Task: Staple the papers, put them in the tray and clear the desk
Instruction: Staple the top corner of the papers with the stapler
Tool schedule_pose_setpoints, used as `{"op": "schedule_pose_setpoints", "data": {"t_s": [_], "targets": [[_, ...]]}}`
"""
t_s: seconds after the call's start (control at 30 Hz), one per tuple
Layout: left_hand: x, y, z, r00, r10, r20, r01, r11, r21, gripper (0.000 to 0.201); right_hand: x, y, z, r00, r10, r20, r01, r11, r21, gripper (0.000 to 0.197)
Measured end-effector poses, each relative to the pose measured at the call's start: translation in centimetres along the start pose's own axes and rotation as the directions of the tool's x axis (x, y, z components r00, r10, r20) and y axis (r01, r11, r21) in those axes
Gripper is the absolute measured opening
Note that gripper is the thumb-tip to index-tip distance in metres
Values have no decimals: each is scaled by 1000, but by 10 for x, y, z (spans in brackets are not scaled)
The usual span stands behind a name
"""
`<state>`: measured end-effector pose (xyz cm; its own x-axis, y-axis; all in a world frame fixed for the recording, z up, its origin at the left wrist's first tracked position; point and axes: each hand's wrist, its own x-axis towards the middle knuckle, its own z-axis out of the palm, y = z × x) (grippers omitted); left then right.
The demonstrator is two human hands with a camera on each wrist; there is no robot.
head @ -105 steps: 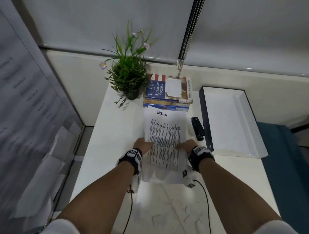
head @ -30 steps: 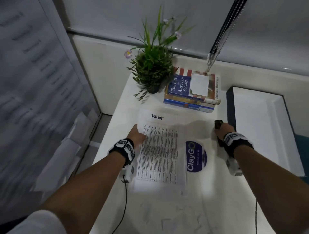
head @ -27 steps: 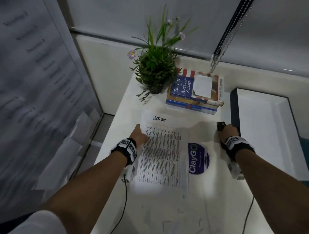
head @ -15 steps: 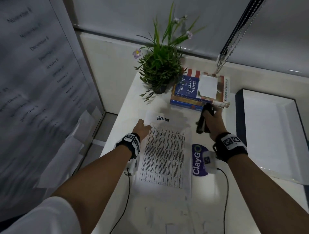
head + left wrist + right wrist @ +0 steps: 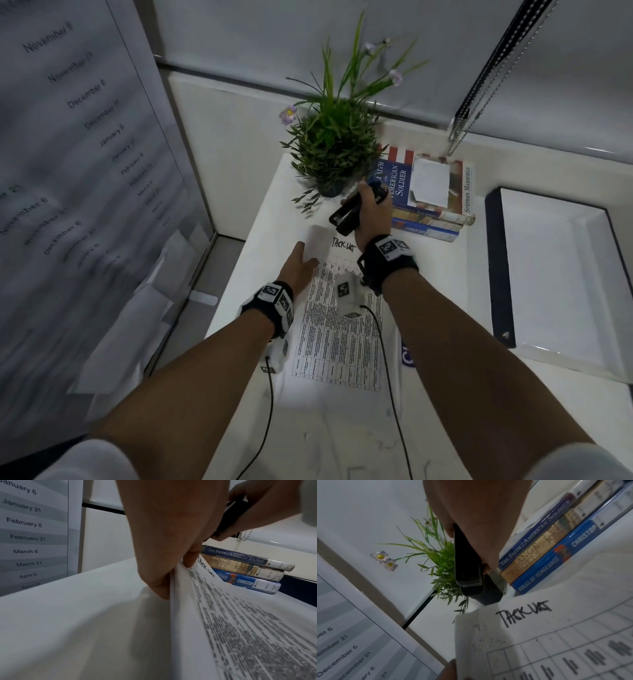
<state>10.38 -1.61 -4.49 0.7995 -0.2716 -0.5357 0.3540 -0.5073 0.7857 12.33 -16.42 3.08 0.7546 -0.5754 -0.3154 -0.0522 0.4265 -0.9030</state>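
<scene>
The printed papers (image 5: 337,329) headed "TACK LIST" lie on the white desk (image 5: 445,281). My left hand (image 5: 301,265) pinches their top left corner and lifts it off the desk; the left wrist view shows the papers (image 5: 231,615) held between thumb and fingers. My right hand (image 5: 371,214) grips the black stapler (image 5: 347,214) just above that raised corner, its mouth pointing down-left. In the right wrist view the stapler (image 5: 469,566) hovers over the papers (image 5: 539,635). The white tray (image 5: 555,274) with a dark rim stands at the right.
A potted green plant (image 5: 334,147) stands at the desk's back. A stack of three books (image 5: 428,198) with a white note on top sits beside it. A bead chain (image 5: 459,133) hangs above. A wall calendar sheet (image 5: 68,154) is at the left.
My right hand picked the stapler up from beside the tray and carried it left to the papers' top left corner. My left hand slid up and raised that corner.
</scene>
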Motion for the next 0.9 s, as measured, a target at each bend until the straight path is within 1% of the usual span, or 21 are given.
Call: {"op": "schedule_pose_setpoints", "data": {"t_s": [0.1, 0.13, 0.2, 0.27, 0.33, 0.37, 0.5, 0.6, 0.7, 0.8, 0.9], "targets": [[-12, 7, 0, 990, 134, -33, -134, 991, 0, 43, -4, 2, 11, 999, -51, -2, 51, 998, -23, 6], [-16, 9, 0, 985, 167, -37, -167, 986, -1, 41, -6, 3, 14, 998, -65, 5, 65, 997, -29, 6], [-20, 9, 0, 978, 207, -38, -206, 978, 26, 43, -8, 4, 18, 997, -76, 18, 77, 995, -65, 8], [-22, 9, 1, 973, 228, -33, -226, 973, 45, 46, -10, 6, 20, 997, -73, 36, 77, 990, -118, 16], [-25, 11, 1, 967, 251, -42, -250, 968, 38, 48, -11, 6, 21, 996, -68, 52, 75, 986, -150, 21], [-26, 10, 1, 964, 262, -49, -260, 965, 35, 48, -12, 6, 21, 996, -63, 61, 72, 985, -155, 21], [-28, 11, 1, 961, 270, -65, -271, 963, 5, 47, -16, 5, 20, 992, -59, 109, 78, 981, -180, 12], [-29, 10, 1, 958, 280, -67, -282, 959, -21, 43, -20, 5, 19, 992, -47, 113, 68, 978, -196, 13], [-29, 11, 3, 965, 250, -80, -254, 966, -47, 34, -24, 4, 20, 995, -47, 92, 65, 977, -205, 13], [-30, 13, 6, 969, 226, -99, -233, 971, -56, 16, -27, 5, 23, 996, -79, 49, 89, 965, -249, 16], [-31, 15, 8, 966, 239, -100, -245, 968, -60, 10, -30, 6, 28, 995, -97, -29, 87, 966, -244, 22]]}}
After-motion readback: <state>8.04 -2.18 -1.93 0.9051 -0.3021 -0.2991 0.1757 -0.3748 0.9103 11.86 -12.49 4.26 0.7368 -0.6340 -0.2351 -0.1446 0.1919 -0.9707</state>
